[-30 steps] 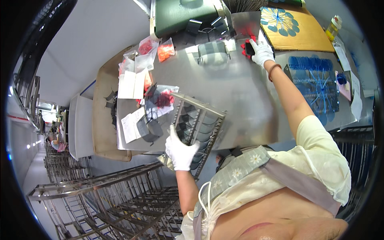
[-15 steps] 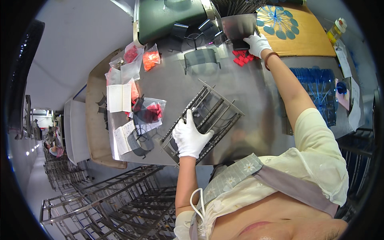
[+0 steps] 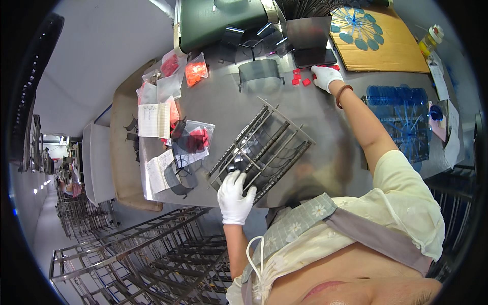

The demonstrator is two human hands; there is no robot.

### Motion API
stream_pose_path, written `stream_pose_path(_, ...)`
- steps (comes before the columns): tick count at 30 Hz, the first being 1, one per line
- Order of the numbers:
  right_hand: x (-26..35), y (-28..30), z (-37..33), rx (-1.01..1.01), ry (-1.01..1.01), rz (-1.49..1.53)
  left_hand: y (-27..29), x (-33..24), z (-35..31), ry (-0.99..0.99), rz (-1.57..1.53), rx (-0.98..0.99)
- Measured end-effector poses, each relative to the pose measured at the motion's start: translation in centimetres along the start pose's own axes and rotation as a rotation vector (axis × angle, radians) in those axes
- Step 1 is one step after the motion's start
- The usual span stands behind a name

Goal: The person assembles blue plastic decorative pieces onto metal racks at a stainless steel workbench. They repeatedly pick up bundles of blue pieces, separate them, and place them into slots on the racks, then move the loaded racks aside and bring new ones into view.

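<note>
A slatted metal rack (image 3: 262,152) with toothed bars and dark curved sheets in it lies aslant near the table's front edge. My white-gloved left hand (image 3: 235,198) is at the rack's near end, fingers bent over its bars and thumb apart. Farther off to the right, my gloved right hand (image 3: 326,79) is down on a scatter of small red pieces (image 3: 296,77), its fingers bent round some of them; the fingertips are partly hidden. Just beyond that hand stands a dark, upright panel (image 3: 307,40).
Bags of orange pieces (image 3: 196,72) and red pieces (image 3: 195,140) lie at the left with an open notebook (image 3: 153,120). A curved grey lens (image 3: 260,76) rests mid-table. A stack of blue lenses (image 3: 399,122) and cardboard with round lenses (image 3: 391,51) are at the right.
My left hand has drawn back from the middle of the rack to its near end. My right hand has come down from the dark panel's edge onto the red pieces.
</note>
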State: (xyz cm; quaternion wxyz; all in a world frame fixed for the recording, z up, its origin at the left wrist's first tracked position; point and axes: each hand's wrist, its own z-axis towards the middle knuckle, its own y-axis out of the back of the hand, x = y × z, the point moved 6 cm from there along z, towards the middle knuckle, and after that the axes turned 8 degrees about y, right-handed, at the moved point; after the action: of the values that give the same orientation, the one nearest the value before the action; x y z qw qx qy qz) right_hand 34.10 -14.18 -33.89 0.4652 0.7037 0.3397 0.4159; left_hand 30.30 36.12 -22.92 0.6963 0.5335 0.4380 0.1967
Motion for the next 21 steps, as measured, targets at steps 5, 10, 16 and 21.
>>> stream_pose_path(5, -0.1, -1.1, -2.0, -0.052, -0.019, 0.167, -0.7, 0.0, -0.2, -0.039, -0.059, -0.062)
stream_pose_path(10, 7.1, 3.0, -12.1, -0.547, 0.151, 0.67, -1.2, 0.4, -0.6, -0.024, -0.04, -0.003)
stream_pose_path(16, 25.5, -0.2, -25.4, -0.367, 0.578, 0.07, -1.9, 0.5, -0.9, -0.023, 0.028, 0.104)
stream_pose_path(21, 30.2, -4.4, -25.7, -0.347, 0.433, -0.225, -2.0, 0.6, -0.6, -0.034, 0.015, 0.22)
